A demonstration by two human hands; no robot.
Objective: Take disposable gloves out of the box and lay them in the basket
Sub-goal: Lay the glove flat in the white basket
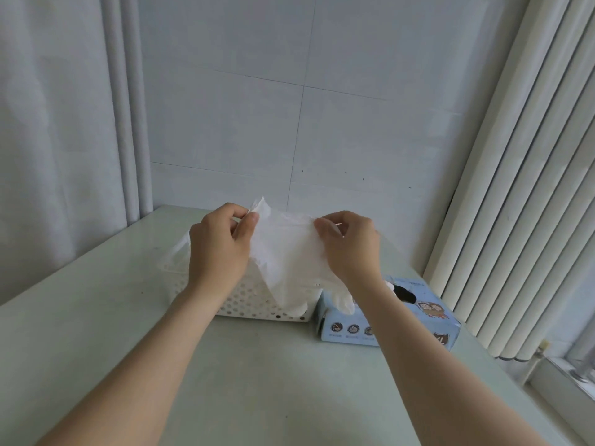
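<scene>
Head view: two bare forearms reach forward over a pale counter [257, 381]. Past them, a white perforated basket [251, 304] sits left of centre, and a light blue box [428, 320] with cartoon print lies just beside it on the right. The box's dark top opening faces up, partly hidden by the right wrist.

Above the basket both hands hold one thin white glove [286, 252] stretched between them. The left hand [219, 249] pinches the glove's upper left corner, its fingers [246, 228] curled on the film. The right hand [349, 249] pinches the upper right edge, its fingers [328, 228] closed on it. The glove hangs down in the air, and its lower tips dangle in front of the basket's near right corner and the box's left end. Whether they touch either, I cannot tell.

Behind stands a grey tiled wall [289, 91], with a curtain [58, 123] to the left and vertical blinds [531, 188] to the right.
</scene>
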